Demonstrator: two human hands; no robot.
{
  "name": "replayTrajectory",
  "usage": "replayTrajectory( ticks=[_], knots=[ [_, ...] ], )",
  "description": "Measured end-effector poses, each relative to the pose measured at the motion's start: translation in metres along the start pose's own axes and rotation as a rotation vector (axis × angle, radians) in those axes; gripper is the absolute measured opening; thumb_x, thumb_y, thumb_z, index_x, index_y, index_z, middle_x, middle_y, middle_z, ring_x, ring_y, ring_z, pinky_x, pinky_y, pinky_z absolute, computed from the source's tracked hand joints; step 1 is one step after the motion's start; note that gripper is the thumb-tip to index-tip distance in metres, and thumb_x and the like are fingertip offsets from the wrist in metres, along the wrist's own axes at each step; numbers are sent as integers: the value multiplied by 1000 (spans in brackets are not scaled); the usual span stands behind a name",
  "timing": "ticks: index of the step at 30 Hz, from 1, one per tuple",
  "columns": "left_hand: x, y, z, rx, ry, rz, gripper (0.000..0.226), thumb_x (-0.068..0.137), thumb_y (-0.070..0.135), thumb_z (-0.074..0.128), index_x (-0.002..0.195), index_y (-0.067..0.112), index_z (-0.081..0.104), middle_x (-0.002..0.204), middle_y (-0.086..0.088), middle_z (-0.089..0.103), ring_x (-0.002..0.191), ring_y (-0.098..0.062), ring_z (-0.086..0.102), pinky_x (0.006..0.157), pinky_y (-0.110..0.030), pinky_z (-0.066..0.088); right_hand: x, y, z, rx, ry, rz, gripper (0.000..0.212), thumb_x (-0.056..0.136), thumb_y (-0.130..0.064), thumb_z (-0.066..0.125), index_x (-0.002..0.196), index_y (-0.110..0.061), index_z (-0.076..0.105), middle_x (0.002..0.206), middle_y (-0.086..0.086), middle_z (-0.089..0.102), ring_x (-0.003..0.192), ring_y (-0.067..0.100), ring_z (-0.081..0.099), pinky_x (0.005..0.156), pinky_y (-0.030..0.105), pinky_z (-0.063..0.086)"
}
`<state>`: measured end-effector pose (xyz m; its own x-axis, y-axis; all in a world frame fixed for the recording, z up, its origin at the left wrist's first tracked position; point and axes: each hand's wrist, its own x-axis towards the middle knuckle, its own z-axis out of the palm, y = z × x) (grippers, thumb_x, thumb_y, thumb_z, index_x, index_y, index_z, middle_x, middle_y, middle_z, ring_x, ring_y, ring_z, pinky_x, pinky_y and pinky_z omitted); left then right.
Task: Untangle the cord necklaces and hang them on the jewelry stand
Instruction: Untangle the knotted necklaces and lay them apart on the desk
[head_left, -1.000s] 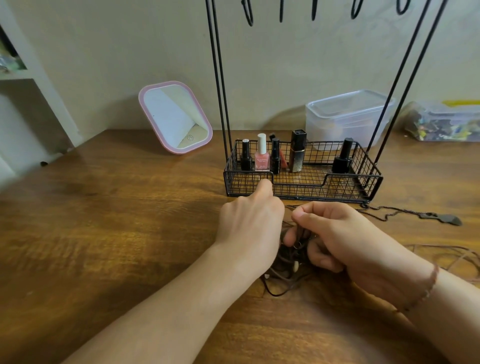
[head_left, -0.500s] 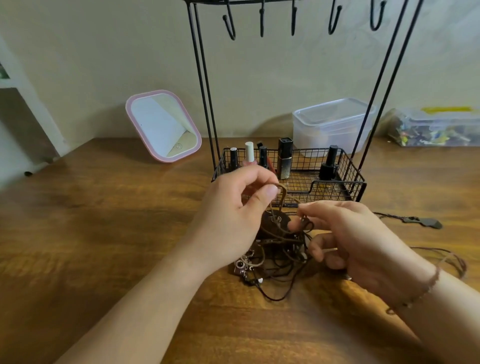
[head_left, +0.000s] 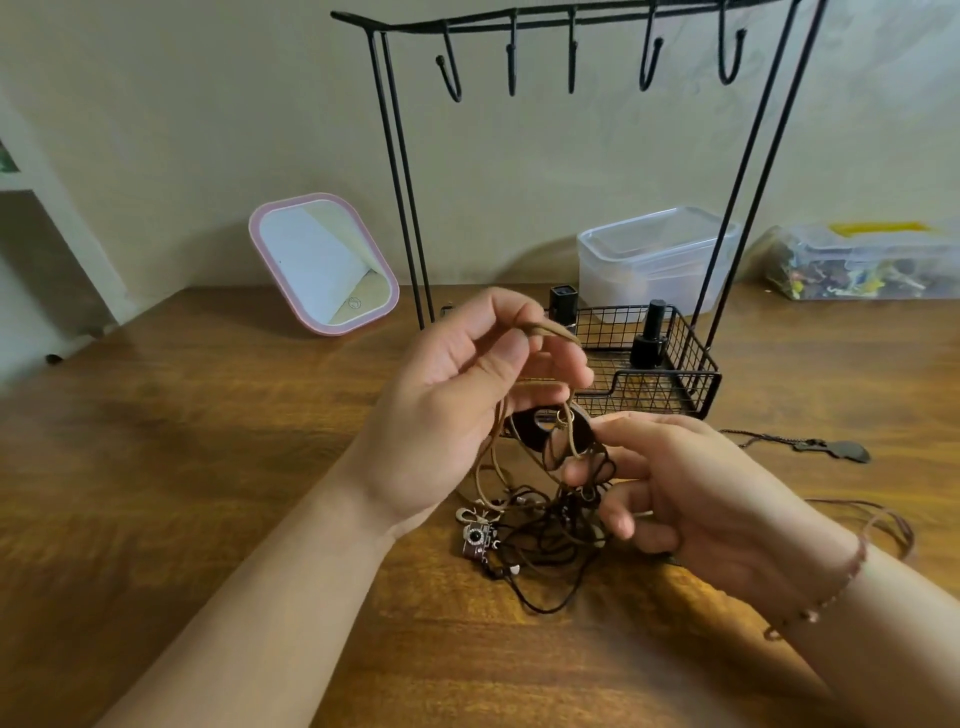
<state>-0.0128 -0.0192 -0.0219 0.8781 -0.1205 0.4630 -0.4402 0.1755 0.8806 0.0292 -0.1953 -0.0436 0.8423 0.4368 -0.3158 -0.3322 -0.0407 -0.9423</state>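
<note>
A tangle of brown and black cord necklaces (head_left: 545, 525) hangs between my hands, its lower end resting on the wooden table. My left hand (head_left: 457, 395) pinches a tan cord loop at the top and holds it raised. My right hand (head_left: 670, 483) pinches the cords just beside a dark brown oval pendant (head_left: 530, 428). A small camera-shaped charm (head_left: 477, 538) lies at the bottom of the tangle. The black wire jewelry stand (head_left: 571, 23) rises behind, its hooks bare, and its basket base (head_left: 675, 374) holds nail polish bottles.
A pink-framed mirror (head_left: 324, 265) leans at the wall on the left. A clear plastic box (head_left: 654, 254) and a bag of colourful items (head_left: 857, 270) stand at the back. Another necklace with a dark pendant (head_left: 831, 449) and a brown cord (head_left: 893, 525) lie on the right.
Both hands have lifted the tangle off the table. My left hand rose with the tan loop pinched. The view tilted up, showing the stand's hooks.
</note>
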Motion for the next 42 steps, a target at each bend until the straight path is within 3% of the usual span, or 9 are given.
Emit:
replayTrajectory(
  ticks=[5, 9, 14, 21, 25, 29, 32, 37, 42],
  knots=[
    [-1, 6, -4, -351, -15, 62, 14, 95, 9, 38, 96, 8, 53, 91, -12, 68, 96, -31, 67, 93, -45, 50, -1, 1, 1, 7, -31, 0, 23, 99, -21, 51, 112, -7, 64, 76, 10, 69, 43, 16, 45, 32, 15, 22],
    [-1, 9, -11, -530, 51, 77, 17, 95, 12, 38, 93, 9, 54, 90, -11, 70, 96, -30, 68, 98, -51, 49, -4, 1, 5, -19, -18, -35, 16, 99, -22, 53, 108, -9, 57, 78, 10, 71, 45, 18, 47, 34, 18, 24],
    [-5, 4, -10, -921, 91, -65, 27, 102, 16, 34, 91, 7, 57, 86, -12, 67, 86, -27, 70, 85, -51, 56, -5, -2, 8, -50, 38, -193, 14, 98, -19, 52, 90, -11, 61, 73, 5, 70, 44, 19, 50, 39, 20, 23],
    [-5, 6, -23, -846, 380, -111, 38, 102, 21, 36, 75, 11, 61, 70, -1, 59, 59, -12, 59, 68, -30, 57, -2, -2, 2, -19, 202, -234, 18, 102, -26, 47, 94, -14, 58, 77, 7, 74, 44, 19, 48, 38, 21, 26],
    [-7, 13, -59, -829, 477, -112, 26, 98, 14, 35, 81, 14, 54, 67, 5, 45, 52, -5, 39, 44, -13, 41, 0, -4, -4, -5, 239, -248, 18, 102, -25, 47, 90, -16, 57, 67, 6, 67, 44, 15, 43, 39, 20, 25],
    [-11, 22, -93, -327, 569, -399, 8, 83, 13, 44, 80, 17, 51, 63, 6, 36, 47, -5, 24, 35, -16, 17, -2, -6, -12, 29, 175, -326, 12, 96, -24, 55, 85, -18, 58, 66, 3, 57, 59, 15, 46, 46, 26, 28],
    [-15, 23, -107, 98, 540, -541, 22, 96, 9, 37, 80, 16, 51, 61, 2, 38, 42, -6, 24, 33, -14, 13, -3, -6, -19, 95, 89, -395, 7, 80, -23, 64, 80, -21, 57, 69, 0, 54, 64, 14, 48, 50, 27, 31],
    [-18, 5, -105, 1082, 488, -641, 24, 95, 20, 47, 79, 22, 64, 75, 4, 62, 64, -14, 54, 53, -26, 40, -2, -11, -28, 191, 79, -449, 18, 70, -15, 63, 87, -20, 59, 66, -2, 50, 64, 16, 47, 54, 29, 31],
    [-20, 4, -101, 1420, 268, -823, 14, 94, 46, 52, 88, 36, 59, 91, 9, 64, 81, -13, 60, 64, -32, 50, -13, -26, -42, 297, 90, -540, 12, 74, -20, 63, 84, -22, 57, 61, -5, 44, 63, 16, 44, 58, 31, 32]
  ],
)
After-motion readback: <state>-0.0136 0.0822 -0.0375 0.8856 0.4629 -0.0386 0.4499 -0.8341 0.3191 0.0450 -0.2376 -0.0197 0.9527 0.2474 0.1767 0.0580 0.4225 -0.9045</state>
